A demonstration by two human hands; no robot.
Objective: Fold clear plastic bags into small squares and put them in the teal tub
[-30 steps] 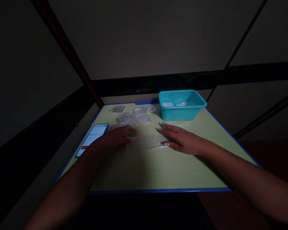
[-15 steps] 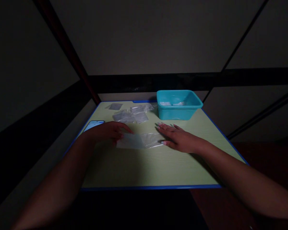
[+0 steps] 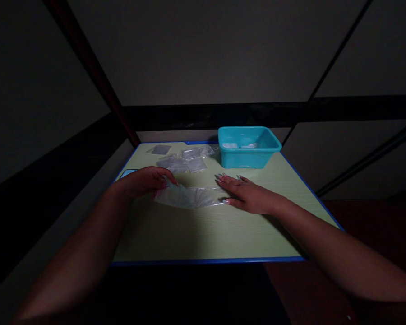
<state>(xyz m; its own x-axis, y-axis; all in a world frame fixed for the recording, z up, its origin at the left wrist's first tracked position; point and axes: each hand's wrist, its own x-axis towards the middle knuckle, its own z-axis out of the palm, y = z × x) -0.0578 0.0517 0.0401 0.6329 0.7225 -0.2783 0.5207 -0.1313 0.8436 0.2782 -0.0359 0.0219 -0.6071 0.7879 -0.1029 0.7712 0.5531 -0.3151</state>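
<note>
A clear plastic bag [image 3: 206, 197] lies stretched flat across the table between my two hands, with a pale, whitish sheet-like part toward its left end. My left hand [image 3: 152, 180] pinches that left end, and the film there is lifted and crumpled a little. Pressing on the right end with fingers spread and palm down is my right hand [image 3: 242, 193]. Its thumb rests at the bag's near edge. Whether the pale part is inside the bag cannot be made out.
A turquoise basket [image 3: 248, 159] with white packets inside stands at the back right. Several clear packets [image 3: 196, 164] lie at the back, and thin greyish squares [image 3: 161, 149] at the back left. A phone [image 3: 127, 172] is partly hidden behind my left wrist. The table [image 3: 209, 243] has a blue edge.
My left hand has closed on the bag's left end and raised it slightly, wrinkling the film. The right hand stays pressed on the other end. The view has shifted a little.
</note>
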